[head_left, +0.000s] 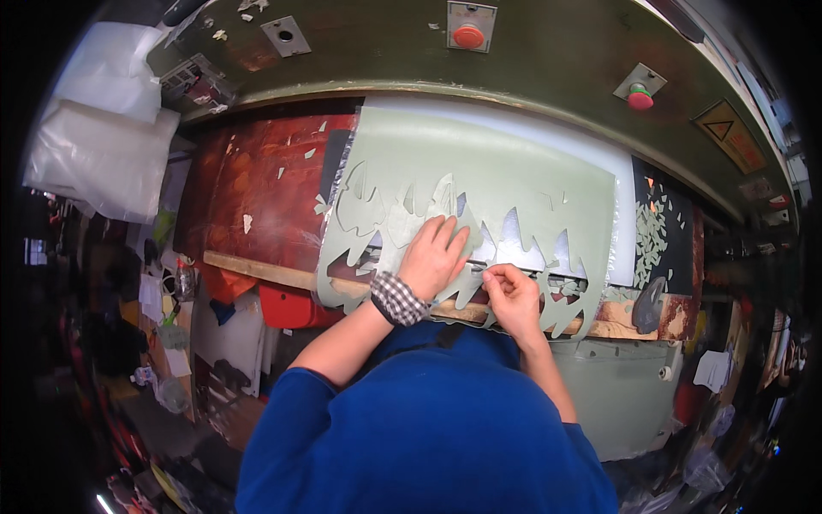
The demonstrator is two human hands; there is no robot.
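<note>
A pale green sheet of soft-looking material lies across the work surface, its near part full of pointed cut-outs and ragged strips. My left hand rests flat on the sheet left of its middle, fingers stretched forward and slightly apart; a checked band circles that wrist. Just to the right, by the sheet's near cut edge, my right hand has its thumb and forefinger pinched together. What sits in that pinch, if anything, is too small to tell. Beneath the sheet a white board shows through the holes and along the right side.
Small green scraps are heaped on a dark surface at the right, near a dark grey flat object. A reddish-brown board extends left behind a wooden edge. The machine's red buttons face me; plastic bags hang at far left.
</note>
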